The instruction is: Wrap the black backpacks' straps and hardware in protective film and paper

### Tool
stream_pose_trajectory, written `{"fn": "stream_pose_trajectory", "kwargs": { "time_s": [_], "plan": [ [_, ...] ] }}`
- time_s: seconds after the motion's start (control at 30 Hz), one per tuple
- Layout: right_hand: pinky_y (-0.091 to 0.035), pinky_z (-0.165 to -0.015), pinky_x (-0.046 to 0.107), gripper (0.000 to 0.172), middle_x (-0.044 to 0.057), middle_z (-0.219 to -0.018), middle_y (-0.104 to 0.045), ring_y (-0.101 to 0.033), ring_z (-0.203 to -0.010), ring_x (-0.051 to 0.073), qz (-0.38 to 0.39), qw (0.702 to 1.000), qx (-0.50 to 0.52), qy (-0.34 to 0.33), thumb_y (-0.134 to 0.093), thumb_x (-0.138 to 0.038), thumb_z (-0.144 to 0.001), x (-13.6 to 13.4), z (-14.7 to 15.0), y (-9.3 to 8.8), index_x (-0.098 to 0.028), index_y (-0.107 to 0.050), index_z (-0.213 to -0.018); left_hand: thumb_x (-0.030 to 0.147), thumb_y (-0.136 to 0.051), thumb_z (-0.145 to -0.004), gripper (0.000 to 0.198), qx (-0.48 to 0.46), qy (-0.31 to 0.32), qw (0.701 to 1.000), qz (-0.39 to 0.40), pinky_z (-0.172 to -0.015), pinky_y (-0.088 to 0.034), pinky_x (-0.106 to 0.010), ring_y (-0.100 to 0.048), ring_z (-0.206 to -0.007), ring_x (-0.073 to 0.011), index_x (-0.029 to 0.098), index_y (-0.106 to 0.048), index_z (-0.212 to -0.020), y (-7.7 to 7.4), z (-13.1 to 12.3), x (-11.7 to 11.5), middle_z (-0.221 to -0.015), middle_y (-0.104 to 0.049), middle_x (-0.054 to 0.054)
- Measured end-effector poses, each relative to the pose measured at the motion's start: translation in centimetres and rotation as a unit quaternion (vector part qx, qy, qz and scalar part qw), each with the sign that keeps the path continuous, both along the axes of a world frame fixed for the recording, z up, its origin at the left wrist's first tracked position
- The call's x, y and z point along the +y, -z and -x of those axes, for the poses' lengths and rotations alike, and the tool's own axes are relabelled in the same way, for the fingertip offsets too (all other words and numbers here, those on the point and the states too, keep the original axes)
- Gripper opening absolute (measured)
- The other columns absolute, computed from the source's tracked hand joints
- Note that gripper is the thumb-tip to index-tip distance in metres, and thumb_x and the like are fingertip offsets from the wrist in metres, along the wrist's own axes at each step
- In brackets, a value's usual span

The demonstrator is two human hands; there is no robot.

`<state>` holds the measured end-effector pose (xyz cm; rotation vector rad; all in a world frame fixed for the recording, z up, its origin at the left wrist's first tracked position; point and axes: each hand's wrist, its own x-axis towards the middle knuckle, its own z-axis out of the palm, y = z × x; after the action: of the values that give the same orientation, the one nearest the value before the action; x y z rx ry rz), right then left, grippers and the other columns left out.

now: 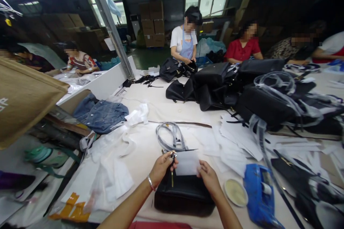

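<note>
In front of me a black leather bag [185, 198] lies on the pale table. My left hand [162, 166] is closed on a small metal buckle [173, 154] above the bag, and a gold-coloured zipper pull [172, 179] hangs just below it. My right hand [208, 175] pinches the right edge of a white sheet of paper [187, 162], which is held over the top of the bag. Behind the paper lies a coiled strap [172, 136] wrapped in clear plastic.
A blue tape dispenser [259, 196] and a round shallow dish [235, 192] stand to the right. Black bags [215, 86] are piled further back. White paper sheets [239, 139] and a denim garment [100, 112] lie around. Several co-workers sit or stand beyond the table.
</note>
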<state>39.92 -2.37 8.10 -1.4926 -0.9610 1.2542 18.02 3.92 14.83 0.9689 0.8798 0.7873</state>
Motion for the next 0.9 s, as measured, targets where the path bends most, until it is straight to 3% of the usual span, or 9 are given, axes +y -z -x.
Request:
{"fn": "stream_pose_trajectory", "kwargs": {
  "time_s": [0.2,0.3,0.37,0.43,0.53,0.63,0.7,0.77,0.9],
  "plan": [
    [-0.05,-0.061,0.03,0.042,0.007,-0.088,-0.066,-0.062,-0.078,0.022,0.004,1.0,-0.005,0.004,-0.052,-0.043,-0.075,1.5,-0.5,-1.5,-0.018,-0.057,-0.109,0.049,-0.052,-0.08,0.036,0.076,-0.021,0.997,-0.014,-0.044,-0.034,-0.02,-0.051,-0.049,-0.0096,0.015,-0.056,-0.091,0.4,-0.7,0.4,-0.065,-0.061,0.0],
    [-0.05,-0.06,0.03,0.038,0.003,-0.084,-0.065,-0.06,-0.073,0.019,-0.014,0.998,-0.036,-0.058,-0.05,-0.037,-0.077,2.9,-0.2,-2.7,-0.02,-0.058,-0.11,0.046,-0.05,-0.082,0.031,0.127,-0.012,0.989,-0.077,-0.055,-0.043,-0.025,-0.056,-0.058,-0.013,0.017,-0.059,-0.082,-0.3,-1.0,0.4,-0.067,-0.061,-0.001],
    [-0.05,-0.059,0.029,0.036,0.002,-0.085,-0.064,-0.058,-0.07,0.018,-0.022,0.994,-0.044,-0.095,-0.049,-0.035,-0.078,3.9,0.5,-3.5,-0.021,-0.059,-0.11,0.041,-0.052,-0.082,0.026,0.168,-0.019,0.972,-0.162,-0.079,-0.045,-0.031,-0.06,-0.083,-0.0184,0.018,-0.063,-0.077,-0.9,-1.0,0.3,-0.085,-0.065,-0.005],
    [-0.05,-0.057,0.029,0.034,0.002,-0.086,-0.064,-0.058,-0.068,0.017,-0.029,0.991,-0.04,-0.121,-0.048,-0.034,-0.078,4.8,1.5,-4.0,-0.021,-0.06,-0.107,0.036,-0.056,-0.081,0.021,0.205,-0.044,0.95,-0.229,-0.098,-0.035,-0.036,-0.05,-0.111,-0.023,0.019,-0.066,-0.075,-1.5,-0.7,0.4,-0.115,-0.059,-0.008],
    [-0.049,-0.056,0.028,0.031,0.001,-0.083,-0.063,-0.057,-0.067,0.017,-0.042,0.982,-0.035,-0.179,-0.047,-0.034,-0.08,6.0,3.3,-4.8,-0.022,-0.061,-0.104,0.033,-0.059,-0.078,0.016,0.215,-0.072,0.943,-0.242,-0.107,-0.026,-0.037,-0.037,-0.126,-0.0248,0.02,-0.069,-0.075,-1.7,0.0,0.7,-0.14,-0.039,-0.006],
    [-0.049,-0.067,0.031,0.028,0.001,-0.082,-0.064,-0.058,-0.073,0.018,-0.092,0.968,-0.069,-0.221,-0.047,-0.032,-0.081,6.8,4.9,-5.8,-0.023,-0.063,-0.102,0.035,-0.06,-0.078,0.019,0.174,-0.031,0.963,-0.205,-0.101,-0.033,-0.036,-0.049,-0.114,-0.024,0.019,-0.07,-0.08,-1.2,0.9,1.2,-0.124,-0.055,-0.008],
    [-0.047,-0.076,0.033,0.027,0.001,-0.087,-0.064,-0.058,-0.08,0.018,-0.124,0.966,-0.086,-0.21,-0.05,-0.03,-0.081,6.9,5.7,-6.2,-0.024,-0.063,-0.103,0.037,-0.057,-0.08,0.023,0.151,-0.007,0.973,-0.175,-0.091,-0.041,-0.034,-0.057,-0.098,-0.0223,0.018,-0.07,-0.084,-0.7,1.5,1.5,-0.1,-0.066,-0.007],
    [-0.046,-0.075,0.032,0.034,0.001,-0.087,-0.064,-0.058,-0.078,0.018,-0.115,0.977,-0.045,-0.175,-0.053,-0.03,-0.079,6.6,6.4,-6.2,-0.024,-0.058,-0.113,0.038,-0.056,-0.081,0.026,0.151,-0.02,0.976,-0.157,-0.084,-0.043,-0.032,-0.059,-0.088,-0.0208,0.017,-0.069,-0.087,-0.3,1.9,1.6,-0.087,-0.068,-0.005],
    [-0.048,-0.069,0.031,0.048,0.003,-0.089,-0.064,-0.061,-0.076,0.018,-0.056,0.981,0.15,-0.105,-0.059,-0.033,-0.077,5.2,8.0,-5.2,-0.022,-0.047,-0.123,0.038,-0.058,-0.079,0.033,0.177,-0.076,0.969,-0.152,-0.086,-0.043,-0.03,-0.058,-0.095,-0.0208,0.02,-0.064,-0.106,-0.1,1.9,1.7,-0.102,-0.067,-0.004]
  ]
}}
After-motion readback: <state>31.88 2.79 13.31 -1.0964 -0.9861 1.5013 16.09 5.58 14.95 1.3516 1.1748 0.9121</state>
